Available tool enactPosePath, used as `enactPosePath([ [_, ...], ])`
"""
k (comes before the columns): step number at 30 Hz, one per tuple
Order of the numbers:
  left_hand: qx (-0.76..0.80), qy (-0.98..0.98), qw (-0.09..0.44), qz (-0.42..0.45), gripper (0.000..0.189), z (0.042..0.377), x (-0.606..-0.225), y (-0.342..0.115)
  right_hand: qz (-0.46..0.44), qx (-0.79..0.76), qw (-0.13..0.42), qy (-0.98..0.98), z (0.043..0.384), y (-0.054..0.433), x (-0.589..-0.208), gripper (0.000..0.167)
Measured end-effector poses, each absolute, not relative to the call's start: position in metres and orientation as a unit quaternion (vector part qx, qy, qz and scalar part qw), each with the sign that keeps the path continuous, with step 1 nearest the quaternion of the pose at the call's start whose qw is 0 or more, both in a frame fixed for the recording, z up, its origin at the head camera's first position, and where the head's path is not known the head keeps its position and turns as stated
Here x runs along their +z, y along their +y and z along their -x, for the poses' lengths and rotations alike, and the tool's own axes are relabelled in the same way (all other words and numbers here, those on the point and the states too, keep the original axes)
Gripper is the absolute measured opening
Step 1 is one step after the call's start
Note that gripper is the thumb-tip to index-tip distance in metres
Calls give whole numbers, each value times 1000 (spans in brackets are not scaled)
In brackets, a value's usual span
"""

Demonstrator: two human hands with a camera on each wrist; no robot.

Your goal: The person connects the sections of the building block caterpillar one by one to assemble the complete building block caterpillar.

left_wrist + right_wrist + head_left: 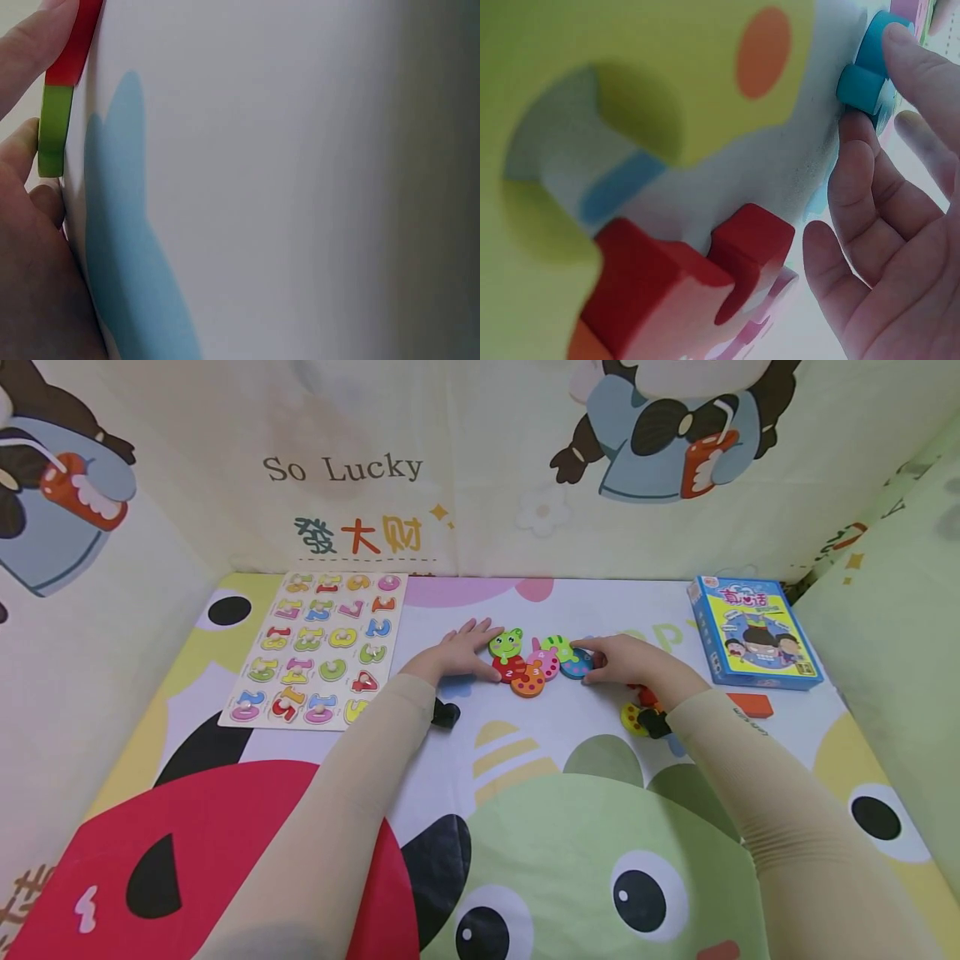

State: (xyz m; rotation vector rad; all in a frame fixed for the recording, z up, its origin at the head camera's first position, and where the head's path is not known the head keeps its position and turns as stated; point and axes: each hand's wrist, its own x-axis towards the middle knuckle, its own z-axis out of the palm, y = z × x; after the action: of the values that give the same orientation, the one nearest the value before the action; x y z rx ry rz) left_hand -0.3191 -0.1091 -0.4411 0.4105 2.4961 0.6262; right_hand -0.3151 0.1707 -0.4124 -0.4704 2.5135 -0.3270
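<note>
A row of joined wooden caterpillar puzzle pieces lies mid-table: a green head with a red number piece, then an orange piece, a pink piece, a striped green piece and a blue piece. At the head end, my left hand has its fingers spread, thumb against the red part and a fingertip at the green edge. My right hand pinches the blue piece between thumb and finger. Below the right wrist lie loose yellow and red pieces, partly hidden.
On the left lies a number peg board. A blue card box stands at the back right, with a flat orange-red piece before it. A printed cloth wall borders the table's far edge.
</note>
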Motion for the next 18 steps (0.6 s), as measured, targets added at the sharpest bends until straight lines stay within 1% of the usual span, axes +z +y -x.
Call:
enactPosePath([
  [9, 236, 923, 263, -149, 87, 318, -441, -109, 181, -147, 269, 934, 313, 179, -409, 72],
  [13, 238, 922, 265, -152, 87, 318, -440, -109, 168, -176, 264, 934, 310, 188, -403, 70],
  [18, 237, 923, 265, -151, 87, 319, -442, -109, 152, -215, 239, 935, 308, 208, -393, 69],
])
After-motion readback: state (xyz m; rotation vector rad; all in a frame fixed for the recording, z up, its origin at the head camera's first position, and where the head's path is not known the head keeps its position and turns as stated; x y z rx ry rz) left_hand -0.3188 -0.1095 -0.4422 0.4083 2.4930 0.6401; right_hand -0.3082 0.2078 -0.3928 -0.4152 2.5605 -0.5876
